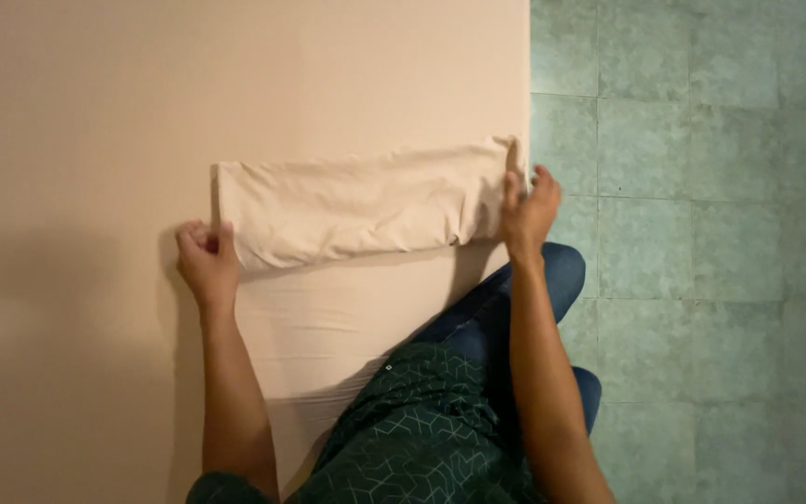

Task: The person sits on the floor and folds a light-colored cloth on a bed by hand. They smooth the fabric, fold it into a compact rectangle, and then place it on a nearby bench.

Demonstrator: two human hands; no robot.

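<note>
We find a cream folded cloth (361,203) lying on a wide pale surface (95,112) that looks like a sheeted bed or mattress; we cannot tell which. The surface fills the left and centre of the view, and its right edge runs straight down beside a green tiled floor (701,233). Nothing else lies on the surface around the cloth, and nothing stands between the cloth and either hand.

The cloth forms 1 long band. Its long axis runs left to right across the view, rising slightly toward the right. Its left end sits well in from the surface's edge; its right end reaches that edge, next to the floor. A flatter layer of the same pale fabric extends from under the band toward the person.

The left hand (205,261) is at the band's lower left corner, fingers curled into a clenched grip touching the fabric there; we cannot tell how much cloth it holds. The right hand (528,213) is at the band's right end, its grip closed on the cloth, fingers pointing up along the end fold.

The person's knees in blue jeans (515,308) press against the surface's edge just below the right hand, and a dark green patterned shirt (422,420) shows at the lower centre.
</note>
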